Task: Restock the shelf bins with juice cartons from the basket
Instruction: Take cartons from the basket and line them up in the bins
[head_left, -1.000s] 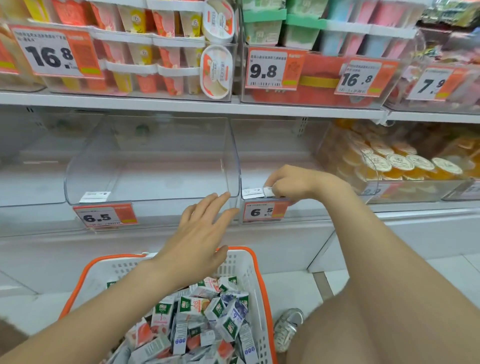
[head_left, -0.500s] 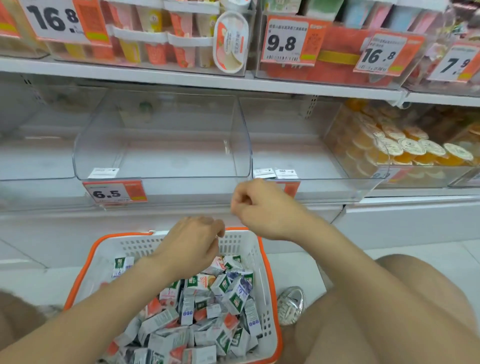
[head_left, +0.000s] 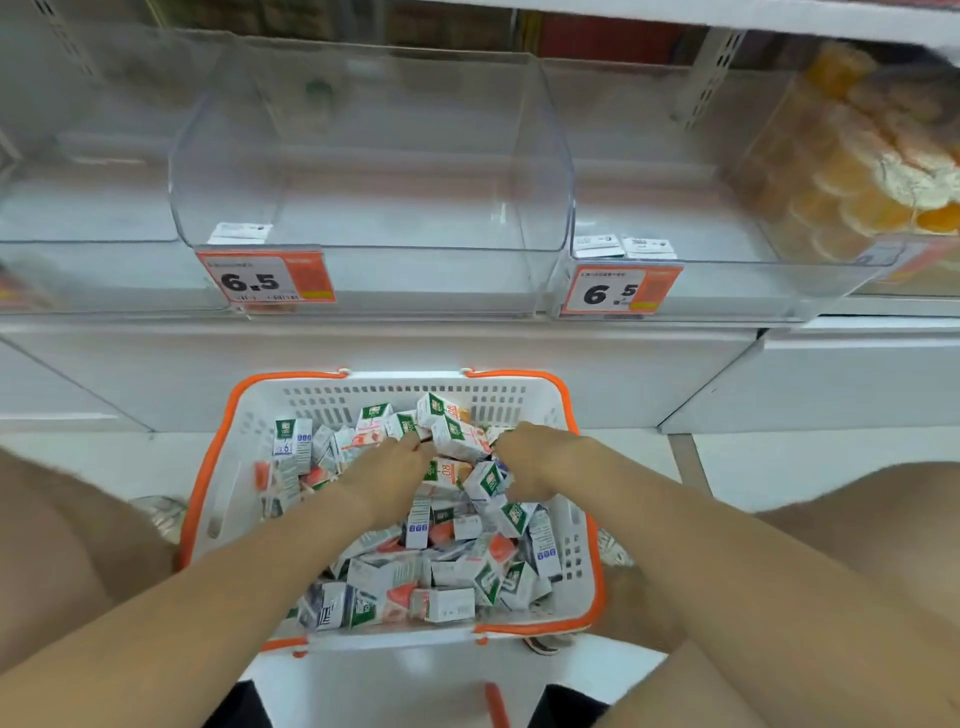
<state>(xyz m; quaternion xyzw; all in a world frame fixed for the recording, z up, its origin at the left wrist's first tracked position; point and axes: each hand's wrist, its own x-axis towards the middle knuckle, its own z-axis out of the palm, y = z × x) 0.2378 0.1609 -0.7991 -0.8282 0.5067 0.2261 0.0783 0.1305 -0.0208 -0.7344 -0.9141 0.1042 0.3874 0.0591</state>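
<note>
A white basket with an orange rim (head_left: 218, 467) stands on the floor below the shelf, heaped with small juice cartons (head_left: 452, 603). Both of my hands are down in the pile near its far end. My left hand (head_left: 387, 470) has its fingers curled onto cartons. My right hand (head_left: 530, 462) curls round a carton (head_left: 485, 483) beside it. Another carton (head_left: 457, 436) lies between the two hands. Above the basket, two clear shelf bins hold no cartons: the middle bin (head_left: 415, 283) and the right bin (head_left: 727, 291), each with a 6.5 price tag.
A clear bin of orange jelly cups (head_left: 878, 171) stands at the far right of the shelf, and another clear bin (head_left: 78, 208) at the left. My bare knees flank the basket. A shoe (head_left: 156, 512) shows by its left side.
The view tilted down. Both hands dropped from in front of the bins into the basket and now curl into the carton pile.
</note>
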